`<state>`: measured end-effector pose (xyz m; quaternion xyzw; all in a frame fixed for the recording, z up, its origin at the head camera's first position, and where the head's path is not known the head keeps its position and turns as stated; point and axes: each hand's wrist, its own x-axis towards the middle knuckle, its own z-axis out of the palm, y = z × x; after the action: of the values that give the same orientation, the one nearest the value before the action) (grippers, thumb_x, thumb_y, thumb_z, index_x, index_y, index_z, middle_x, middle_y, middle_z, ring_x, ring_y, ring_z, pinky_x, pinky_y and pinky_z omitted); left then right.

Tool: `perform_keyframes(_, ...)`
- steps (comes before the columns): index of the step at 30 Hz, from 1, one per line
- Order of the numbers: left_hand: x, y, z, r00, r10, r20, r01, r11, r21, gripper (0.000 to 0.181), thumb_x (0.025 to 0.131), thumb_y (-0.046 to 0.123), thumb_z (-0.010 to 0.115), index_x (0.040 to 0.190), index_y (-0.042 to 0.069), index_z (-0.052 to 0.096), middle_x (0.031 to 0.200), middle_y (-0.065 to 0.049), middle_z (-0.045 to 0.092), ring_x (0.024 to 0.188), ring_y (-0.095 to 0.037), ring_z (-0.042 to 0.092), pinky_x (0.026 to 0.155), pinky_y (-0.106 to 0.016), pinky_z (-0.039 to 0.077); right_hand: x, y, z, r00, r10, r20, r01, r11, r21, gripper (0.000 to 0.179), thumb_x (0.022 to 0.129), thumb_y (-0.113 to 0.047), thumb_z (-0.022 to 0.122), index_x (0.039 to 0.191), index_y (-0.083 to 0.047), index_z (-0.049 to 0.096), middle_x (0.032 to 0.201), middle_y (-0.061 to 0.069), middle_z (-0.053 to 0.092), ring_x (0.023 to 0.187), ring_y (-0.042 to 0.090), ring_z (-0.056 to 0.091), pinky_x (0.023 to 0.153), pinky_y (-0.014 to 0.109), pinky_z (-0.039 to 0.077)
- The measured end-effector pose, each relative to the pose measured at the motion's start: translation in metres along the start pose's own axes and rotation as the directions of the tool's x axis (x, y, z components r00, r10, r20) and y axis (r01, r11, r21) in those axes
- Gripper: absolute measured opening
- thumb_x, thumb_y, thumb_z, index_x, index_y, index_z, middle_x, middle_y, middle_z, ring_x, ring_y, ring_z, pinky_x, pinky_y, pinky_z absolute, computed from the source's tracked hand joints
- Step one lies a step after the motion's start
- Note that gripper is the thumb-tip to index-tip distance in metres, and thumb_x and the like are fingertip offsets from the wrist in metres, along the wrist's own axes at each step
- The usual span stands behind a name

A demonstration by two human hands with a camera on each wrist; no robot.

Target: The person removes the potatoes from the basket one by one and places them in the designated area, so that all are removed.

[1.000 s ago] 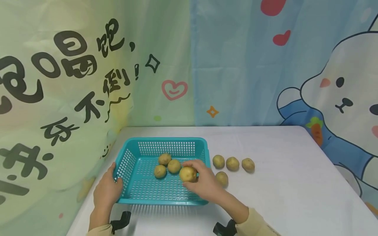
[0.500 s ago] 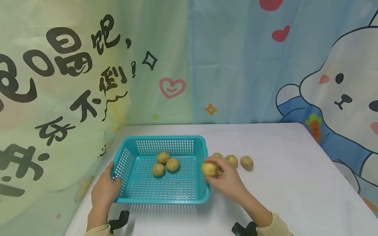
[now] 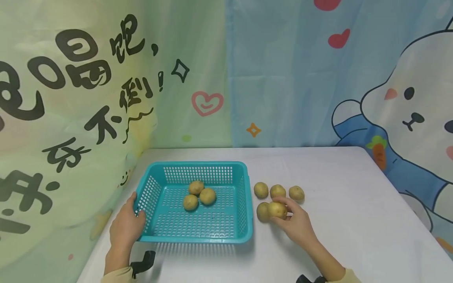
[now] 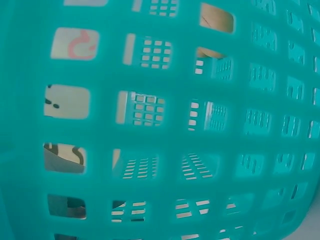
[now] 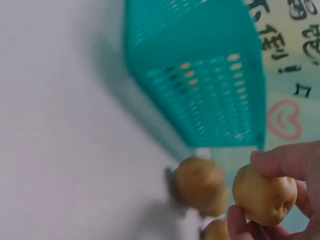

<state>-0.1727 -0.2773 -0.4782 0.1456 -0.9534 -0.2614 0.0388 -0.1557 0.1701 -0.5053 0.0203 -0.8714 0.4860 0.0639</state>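
"White cloth covers the table (image 3: 361, 224), and a printed curtain (image 3: 198, 47) hangs behind. What has the right hand (image 3: 296, 222) got?"

"One potato (image 3: 277, 210), pinched between thumb and fingertips, to the right of the basket (image 3: 194, 240)."

"And the left hand (image 3: 126, 224)?"

"It grips the basket's left side, thumb at the rim; I can't see how its outer fingers lie."

"Where are the other potatoes?"

"A darker potato (image 3: 262, 212) sits just left of the right hand's fingertips, a row of three potatoes (image 3: 277, 191) lies just beyond that hand, and a cluster of three potatoes (image 3: 207, 196) rests in the basket, well to its left."

"How would you expect the held one to handle?"

"Light, firm and hard to bruise, I'd judge, but round and smooth enough to roll out of a loose pinch. Best held around its widest part, thumb opposite the fingers; the basket's rim looks stiff enough to grip."
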Motion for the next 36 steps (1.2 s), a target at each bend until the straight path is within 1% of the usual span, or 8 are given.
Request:
perform_keyframes(4,0.0,0.0,-0.001,1.0,-0.003,-0.001,0.003,1.0,0.0,0.066,0.094,0.017,0.049,0.154,0.003,0.025,0.145,-0.032,0.039,0.094,-0.041,0.058,0.057,-0.04,0.042,-0.001,0.02,-0.001,1.0,0.031,-0.001,-0.031,0.999,-0.027,0.053,0.079,-0.006,0.078,0.128,-0.008,0.058,0.141,0.019,0.049,0.113,0.036,0.056,0.084,0.036,0.052)
perform_keyframes(8,-0.001,-0.001,-0.001,1.0,-0.009,0.002,0.009,1.0,0.0,0.066,0.094,0.017,0.049,0.154,0.004,0.025,0.145,-0.032,0.04,0.09,-0.039,0.057,0.056,-0.037,0.04,0.0,0.032,-0.002,0.999,0.053,0.004,-0.053,0.997,-0.048,0.054,0.08,-0.005,0.076,0.13,-0.007,0.056,0.14,0.02,0.048,0.116,0.039,0.054,0.089,0.046,0.051)
perform_keyframes(14,-0.001,0.0,0.0,1.0,-0.013,0.003,0.013,1.0,-0.005,0.066,0.094,0.017,0.049,0.154,0.004,0.025,0.145,-0.032,0.04,0.088,-0.038,0.057,0.055,-0.035,0.039,0.002,0.045,0.001,0.999,0.044,-0.016,-0.045,0.994,-0.104,0.054,0.078,-0.003,0.076,0.129,-0.005,0.057,0.133,0.02,0.052,0.113,0.038,0.055,0.087,0.045,0.05)
perform_keyframes(18,0.0,0.0,0.001,1.0,-0.013,-0.004,0.013,1.0,-0.001,0.066,0.094,0.017,0.049,0.154,0.003,0.025,0.144,-0.033,0.04,0.091,-0.04,0.057,0.055,-0.037,0.04,0.002,0.051,0.003,0.999,-0.004,-0.033,0.0,0.992,-0.124,0.055,0.077,-0.003,0.078,0.128,-0.005,0.058,0.13,0.02,0.054,0.111,0.036,0.056,0.087,0.046,0.049)
perform_keyframes(22,0.0,0.001,0.0,1.0,-0.012,-0.005,0.012,1.0,0.0,0.066,0.094,0.017,0.05,0.154,0.003,0.025,0.145,-0.032,0.04,0.092,-0.04,0.057,0.057,-0.038,0.041,0.004,0.054,0.007,0.997,-0.066,-0.041,0.06,0.989,-0.134,0.056,0.075,0.0,0.079,0.127,-0.003,0.058,0.129,0.02,0.055,0.116,0.039,0.055,0.092,0.052,0.046)
perform_keyframes(25,0.0,0.001,0.001,1.0,-0.012,-0.004,0.012,1.0,0.002,0.066,0.094,0.017,0.05,0.154,0.004,0.025,0.145,-0.032,0.04,0.092,-0.04,0.057,0.057,-0.039,0.041,0.005,0.056,0.008,0.995,-0.088,-0.042,0.081,0.986,-0.144,0.056,0.075,0.0,0.079,0.127,-0.002,0.058,0.129,0.021,0.055,0.118,0.041,0.053,0.094,0.055,0.045)
perform_keyframes(32,-0.001,0.002,0.001,1.0,-0.012,-0.013,0.013,1.0,0.011,0.066,0.093,0.017,0.05,0.153,0.003,0.026,0.144,-0.032,0.04,0.095,-0.042,0.058,0.059,-0.041,0.043,0.007,0.059,0.006,0.998,-0.056,-0.017,0.052,0.985,-0.165,0.066,0.076,-0.003,0.078,0.135,0.003,0.049,0.136,0.027,0.049,0.124,0.046,0.048,0.1,0.06,0.037)
perform_keyframes(36,-0.001,0.001,0.001,1.0,-0.015,-0.011,0.015,1.0,0.009,0.066,0.094,0.017,0.05,0.153,0.003,0.026,0.145,-0.032,0.04,0.094,-0.042,0.058,0.057,-0.039,0.042,0.007,0.061,0.004,0.999,-0.046,-0.021,0.042,0.983,-0.177,0.069,0.076,-0.004,0.078,0.136,0.003,0.047,0.133,0.027,0.051,0.121,0.045,0.05,0.098,0.059,0.039)
